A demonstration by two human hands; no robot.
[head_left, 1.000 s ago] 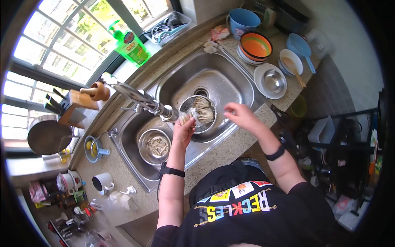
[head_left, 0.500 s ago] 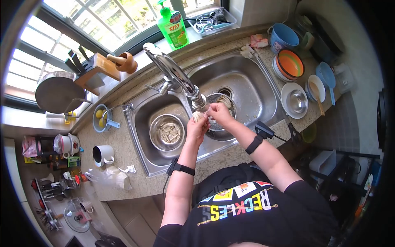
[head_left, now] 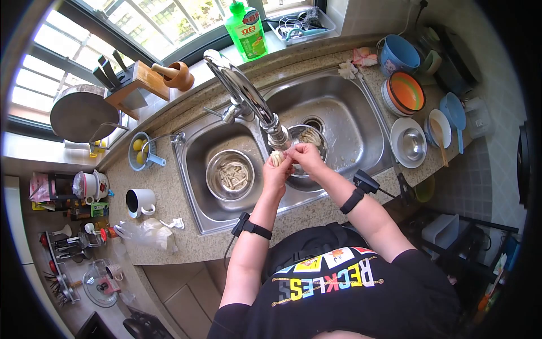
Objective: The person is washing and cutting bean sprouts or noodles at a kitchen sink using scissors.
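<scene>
My left hand [head_left: 276, 174] is closed around a pale bundle [head_left: 276, 158] that looks like mushrooms, just below the faucet head [head_left: 276, 133]. Fingertips of my right hand [head_left: 307, 157] are pinched together against the left fingers; what they grip is too small to make out. Under my hands, in the right basin, a metal bowl [head_left: 323, 148] holds more pale pieces [head_left: 309, 136], partly hidden by the faucet and my right hand. In the left basin, another metal bowl [head_left: 210, 179] contains pale strips [head_left: 234, 176] in liquid.
A white mug [head_left: 144, 201], a plastic bag [head_left: 155, 234] and a blue strainer [head_left: 148, 160] are on the left counter. Stacked bowls [head_left: 407, 93] and a white plate [head_left: 398, 148] stand at the right. A green bottle [head_left: 247, 35] and knife block [head_left: 141, 85] line the windowsill.
The view has shifted slightly. My hands remain together below the faucet, with the right fingers now nearer the left fingers and the pale bundle more visible.
</scene>
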